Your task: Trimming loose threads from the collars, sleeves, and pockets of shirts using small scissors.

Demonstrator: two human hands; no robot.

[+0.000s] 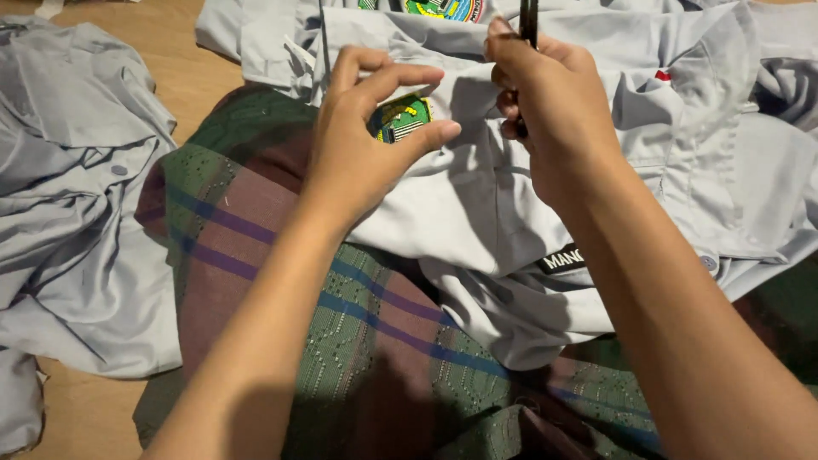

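Note:
My left hand (pixel 362 136) pinches the light grey shirt (pixel 477 221) around a green and yellow embroidered badge (pixel 400 117), thumb below it and fingers above. Just to the right of the badge, my right hand (pixel 550 111) grips a thin dark tool (pixel 528 21) that sticks up past the fingers; I cannot tell what kind of tool it is. The shirt lies across my lap over a green and maroon checked cloth (pixel 341 341). A black name strip (pixel 561 258) is sewn lower on the shirt.
More grey shirts are piled at the left (pixel 77 196) and at the top right (pixel 733 128). Another coloured badge (pixel 443 8) shows at the top edge. A wooden floor (pixel 183 51) lies beneath everything.

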